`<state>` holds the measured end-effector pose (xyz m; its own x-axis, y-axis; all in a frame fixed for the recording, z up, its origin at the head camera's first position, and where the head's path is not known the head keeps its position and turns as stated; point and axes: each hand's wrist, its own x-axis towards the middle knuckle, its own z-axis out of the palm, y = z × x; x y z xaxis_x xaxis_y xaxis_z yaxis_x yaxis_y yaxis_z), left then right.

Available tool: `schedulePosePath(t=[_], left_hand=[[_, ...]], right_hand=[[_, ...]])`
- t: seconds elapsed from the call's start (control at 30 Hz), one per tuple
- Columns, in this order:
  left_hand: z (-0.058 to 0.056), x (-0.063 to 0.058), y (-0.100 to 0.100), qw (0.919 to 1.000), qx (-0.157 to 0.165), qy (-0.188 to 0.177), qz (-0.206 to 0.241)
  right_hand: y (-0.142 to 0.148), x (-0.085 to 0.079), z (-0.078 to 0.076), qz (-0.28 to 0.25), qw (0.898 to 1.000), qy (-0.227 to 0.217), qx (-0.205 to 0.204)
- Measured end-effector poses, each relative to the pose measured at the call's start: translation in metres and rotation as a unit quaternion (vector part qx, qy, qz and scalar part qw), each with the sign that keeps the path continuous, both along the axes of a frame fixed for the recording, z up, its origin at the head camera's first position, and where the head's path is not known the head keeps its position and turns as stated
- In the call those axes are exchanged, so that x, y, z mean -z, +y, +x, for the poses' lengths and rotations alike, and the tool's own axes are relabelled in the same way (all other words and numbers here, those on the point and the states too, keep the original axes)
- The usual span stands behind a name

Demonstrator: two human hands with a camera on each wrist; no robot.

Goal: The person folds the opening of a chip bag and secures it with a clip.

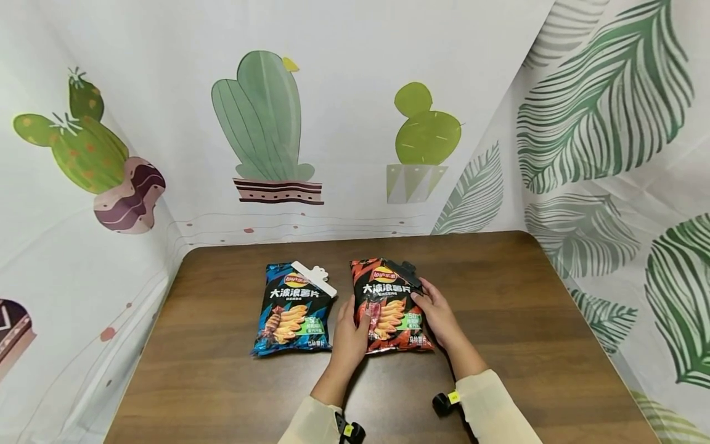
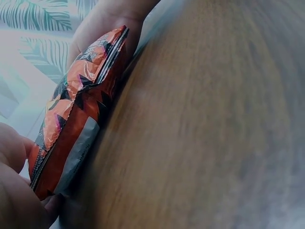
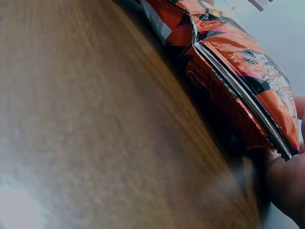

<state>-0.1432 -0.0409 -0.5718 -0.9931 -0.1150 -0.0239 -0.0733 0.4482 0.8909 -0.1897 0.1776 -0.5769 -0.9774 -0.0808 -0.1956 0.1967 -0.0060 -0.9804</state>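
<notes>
A red and black bag of potato chips lies on the table with a black clip across its top right corner. My left hand holds its left edge, thumb on the front. On the opposite edge, just below the clip, my right hand grips the bag. The wrist views show the bag's bottom seam, with fingers curling under its sides at the table surface. To the left lies a blue and black chip bag; a white clip sits slantwise on its top right corner.
The brown wooden table has rounded back corners. Behind it hangs a white cloth printed with cacti and leaves. A small black camera is worn at the right wrist, another camera at the left.
</notes>
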Motion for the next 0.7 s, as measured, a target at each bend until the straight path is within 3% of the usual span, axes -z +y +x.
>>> schedulePosePath(t=[0.27, 0.5, 0.7], left_hand=[[-0.003, -0.001, -0.001, 0.9998, -0.001, -0.008, 0.016], [-0.002, -0.008, -0.005, 0.9988, -0.002, -0.023, 0.044], [0.000, -0.025, -0.013, 0.9981, -0.008, 0.013, 0.059]], right_hand=[[-0.002, -0.005, -0.001, 0.030, 0.999, -0.016, 0.009], [0.002, -0.014, -0.001, 0.087, 0.996, 0.020, 0.016], [0.005, -0.030, -0.002, 0.118, 0.991, 0.063, 0.019]])
